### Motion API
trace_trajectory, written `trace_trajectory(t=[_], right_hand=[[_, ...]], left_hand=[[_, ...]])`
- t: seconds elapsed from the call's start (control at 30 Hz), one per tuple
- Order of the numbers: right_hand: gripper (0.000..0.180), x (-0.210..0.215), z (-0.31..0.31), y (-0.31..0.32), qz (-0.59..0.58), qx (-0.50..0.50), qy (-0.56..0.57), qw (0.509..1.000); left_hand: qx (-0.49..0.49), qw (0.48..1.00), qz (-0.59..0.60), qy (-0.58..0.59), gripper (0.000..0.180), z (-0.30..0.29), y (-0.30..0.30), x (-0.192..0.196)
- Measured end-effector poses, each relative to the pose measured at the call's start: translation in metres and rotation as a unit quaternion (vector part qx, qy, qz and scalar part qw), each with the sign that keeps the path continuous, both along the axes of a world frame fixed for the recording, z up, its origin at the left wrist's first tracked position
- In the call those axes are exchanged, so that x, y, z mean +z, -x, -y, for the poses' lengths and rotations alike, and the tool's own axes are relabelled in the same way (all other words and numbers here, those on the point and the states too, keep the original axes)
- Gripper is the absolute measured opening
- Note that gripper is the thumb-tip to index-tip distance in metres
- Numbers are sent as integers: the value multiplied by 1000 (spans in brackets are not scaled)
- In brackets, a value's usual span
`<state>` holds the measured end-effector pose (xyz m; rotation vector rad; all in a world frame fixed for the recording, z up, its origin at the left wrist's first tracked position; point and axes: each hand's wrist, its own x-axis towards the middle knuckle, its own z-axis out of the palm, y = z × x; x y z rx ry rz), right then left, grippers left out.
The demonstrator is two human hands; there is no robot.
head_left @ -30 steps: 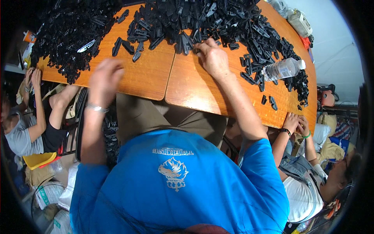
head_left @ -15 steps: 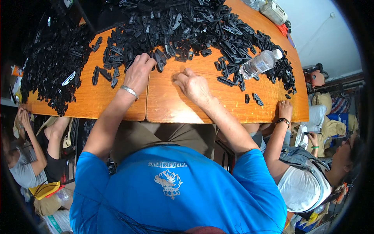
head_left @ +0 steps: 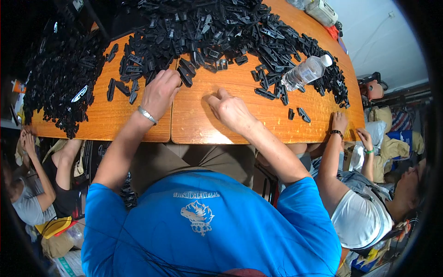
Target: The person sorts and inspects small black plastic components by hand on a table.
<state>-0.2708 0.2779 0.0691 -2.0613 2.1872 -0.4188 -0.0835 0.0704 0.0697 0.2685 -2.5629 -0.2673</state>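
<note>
Left hand (head_left: 159, 93) has moved to the black parts (head_left: 203, 27), heaped within reach; right hand (head_left: 233, 113) has withdrawn. Both curl narrow; contents, if any, cannot be told.

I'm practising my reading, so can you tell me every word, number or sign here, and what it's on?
Blue shirt: a line of pale letters, upside down from here, above a silver emblem; I won't copy the words.
Bottle: any print is too small to read.
White bag, lower left: green marking, too blurred to read.
I can't read any other words or numbers.
</note>
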Motion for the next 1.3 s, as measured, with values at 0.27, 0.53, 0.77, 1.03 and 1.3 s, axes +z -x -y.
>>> trace_trajectory(t=[0.27, 0.53, 0.77, 1.03, 1.3], right_hand=[[16, -1, -2, 7, -1, -6, 31, 1000], [21, 21, 21, -12, 52, -53, 32, 997], [28, -10, 54, -26, 160, -32, 145, 976], [30, -22, 72, -9, 152, 67, 158, 973], [24, -12, 63, -40, 148, 94, 127, 976]], left_hand=[[-10, 772, -238, -589, 35, -43, -21, -33], [132, 969, -106, -182, 23, -33, -41, -35], [135, 971, -62, -188, 22, -32, -44, -37], [100, 967, -106, -208, 20, -34, -34, -34], [70, 966, -40, -245, 14, -24, -71, -26]])
